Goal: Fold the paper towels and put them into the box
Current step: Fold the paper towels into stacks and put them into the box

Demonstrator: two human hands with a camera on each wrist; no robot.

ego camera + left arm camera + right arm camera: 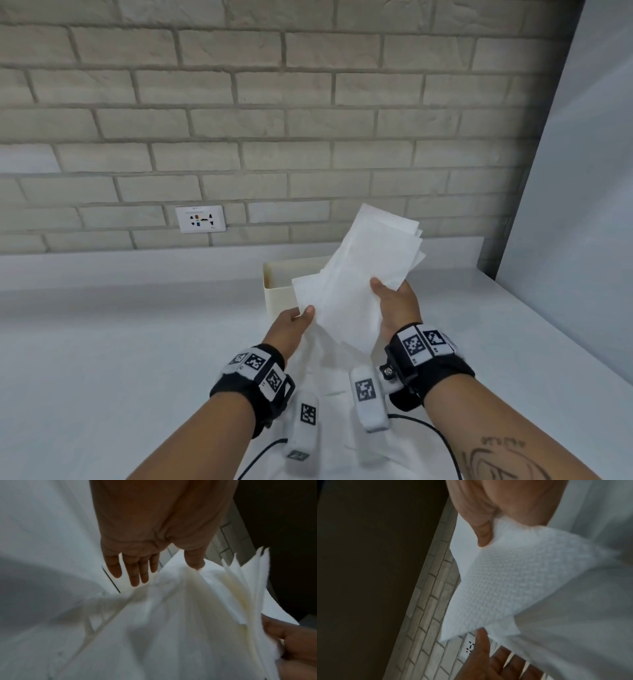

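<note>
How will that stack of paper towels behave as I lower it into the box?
Probably floppy: the paper towels droop below the right hand pinching them. Likely light, since a thumb pinch seems to carry the stack. The sheets fan apart at the top, so they may splay or catch on the box rim.

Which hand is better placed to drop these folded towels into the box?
Right, probably. The right hand grips the paper towels, thumb on top, holding them close to the box. The left hand only touches a corner with its thumb, fingers straight.
</note>
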